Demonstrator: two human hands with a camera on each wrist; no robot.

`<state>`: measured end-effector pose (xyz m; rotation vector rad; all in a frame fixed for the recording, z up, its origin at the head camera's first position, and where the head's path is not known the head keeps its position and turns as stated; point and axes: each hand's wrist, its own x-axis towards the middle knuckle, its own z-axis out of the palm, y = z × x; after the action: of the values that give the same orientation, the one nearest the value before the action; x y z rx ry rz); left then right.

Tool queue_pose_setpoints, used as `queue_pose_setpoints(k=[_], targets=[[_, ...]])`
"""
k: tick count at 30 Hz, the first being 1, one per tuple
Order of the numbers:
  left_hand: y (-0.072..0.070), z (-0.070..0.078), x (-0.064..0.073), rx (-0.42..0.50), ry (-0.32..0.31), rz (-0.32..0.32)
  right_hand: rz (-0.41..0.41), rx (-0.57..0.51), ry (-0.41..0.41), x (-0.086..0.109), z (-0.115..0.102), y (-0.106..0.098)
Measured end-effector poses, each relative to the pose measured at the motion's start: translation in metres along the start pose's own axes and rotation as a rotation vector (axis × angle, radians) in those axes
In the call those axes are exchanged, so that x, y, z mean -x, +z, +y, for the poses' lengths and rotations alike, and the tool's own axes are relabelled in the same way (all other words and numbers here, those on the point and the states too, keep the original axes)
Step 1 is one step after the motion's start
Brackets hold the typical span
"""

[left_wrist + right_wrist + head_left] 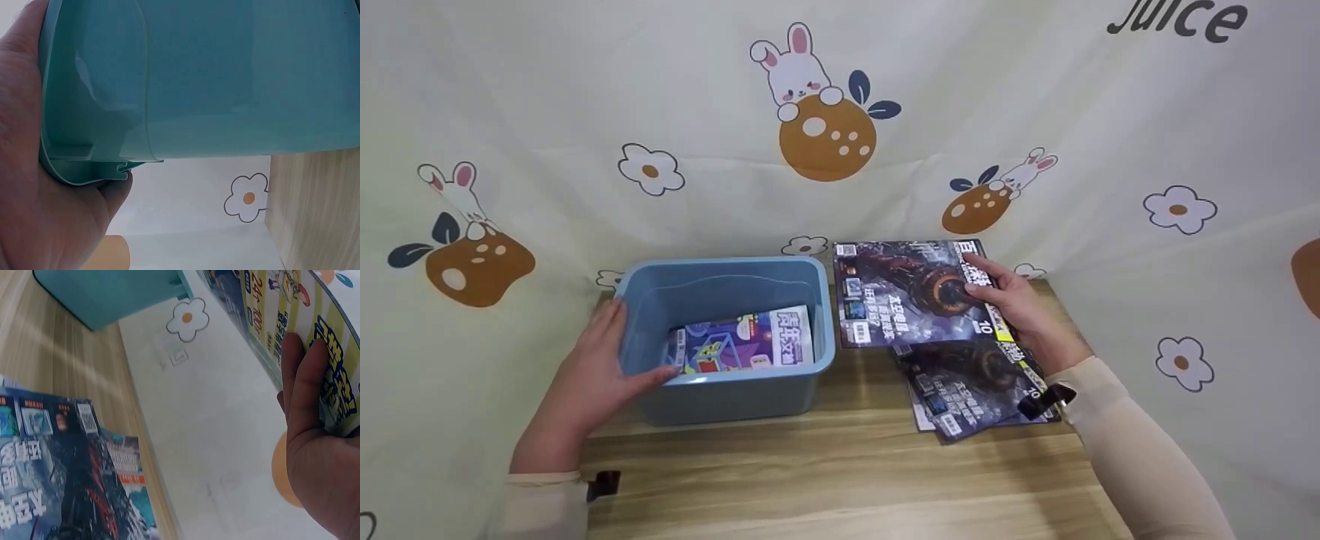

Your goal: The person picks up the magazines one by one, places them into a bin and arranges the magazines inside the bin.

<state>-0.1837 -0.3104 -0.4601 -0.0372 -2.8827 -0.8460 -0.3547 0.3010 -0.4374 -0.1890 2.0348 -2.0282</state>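
Note:
At the left of the head view, my left hand (577,382) grips the rim of a light blue plastic bin (727,397), with its thumb along the near edge. Inside the bin lies a purple magazine (742,346) with white lettering. My right hand (1027,311) holds a dark magazine (900,300) by its right edge, level with the bin's rim and just right of it. Its cover carries a machine with an orange ring. The right wrist view has the underside (270,304) of the held magazine, striped yellow and white, with the fingers against it.
Below the held magazine, a loose pile of magazines (967,394) lies on the wooden table (825,480), the top one with the same dark cover. A pale cloth (720,202) printed with rabbits, oranges and flowers hangs behind and at both sides.

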Motion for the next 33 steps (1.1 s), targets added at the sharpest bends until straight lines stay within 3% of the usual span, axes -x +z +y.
queue_pose_setpoints(k=[10,29,33], targets=[[-0.001,0.002,0.001,-0.002,0.0,-0.015,-0.019,-0.047,-0.017,-0.007,-0.001,0.025],[0.0,0.002,0.001,0.0,-0.013,-0.008,-0.031,0.006,0.008,-0.013,-0.008,0.074],[-0.001,0.003,0.002,-0.008,-0.011,-0.007,-0.025,0.019,-0.02,-0.017,-0.007,0.085]])
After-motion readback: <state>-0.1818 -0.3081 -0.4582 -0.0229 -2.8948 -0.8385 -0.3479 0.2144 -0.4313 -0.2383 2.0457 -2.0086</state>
